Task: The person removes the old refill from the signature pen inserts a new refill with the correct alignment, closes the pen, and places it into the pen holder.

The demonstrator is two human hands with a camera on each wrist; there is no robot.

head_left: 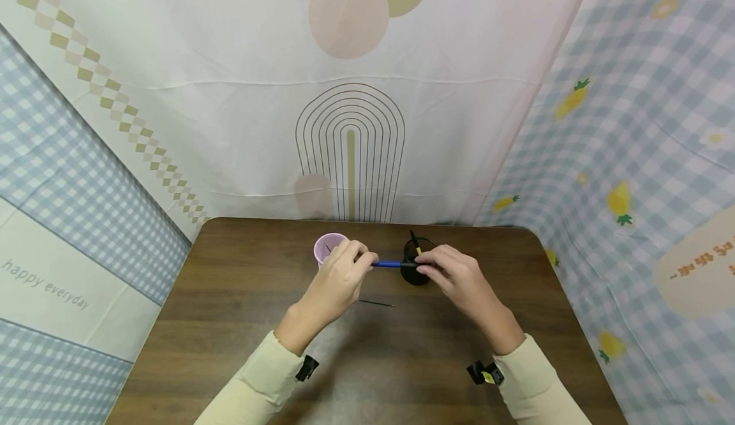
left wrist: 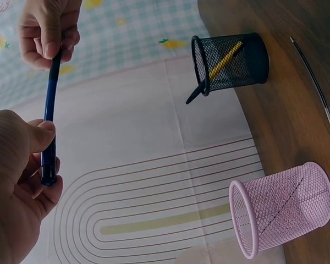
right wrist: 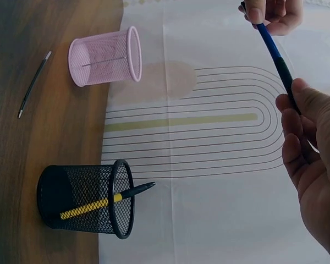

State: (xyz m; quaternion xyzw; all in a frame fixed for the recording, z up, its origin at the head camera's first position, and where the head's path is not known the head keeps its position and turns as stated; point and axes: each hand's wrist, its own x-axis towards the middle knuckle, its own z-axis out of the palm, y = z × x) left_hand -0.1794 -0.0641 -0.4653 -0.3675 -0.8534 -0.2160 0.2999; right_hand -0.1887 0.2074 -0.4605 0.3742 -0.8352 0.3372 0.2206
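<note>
Both hands hold one blue pen [head_left: 388, 264] with a black end, level above the table. My left hand [head_left: 342, 278] pinches its blue end between thumb and fingers. At the black end, my right hand [head_left: 458, 277] grips with thumb and fingertips. Behind the right hand stands a black mesh pen cup [right wrist: 80, 192] with a yellow and black pen [right wrist: 107, 202] leaning in it. A pink mesh pen cup [left wrist: 280, 212], partly hidden by the left hand in the head view, holds a thin dark refill [left wrist: 283, 206]. Another thin black refill [head_left: 376, 303] lies on the table.
The brown wooden table [head_left: 241, 323] ends at a white printed cloth [head_left: 252, 138] behind the cups. Blue checked cloth [head_left: 608, 125] hangs along the right side, and more checked cloth [head_left: 74, 176] is on the left.
</note>
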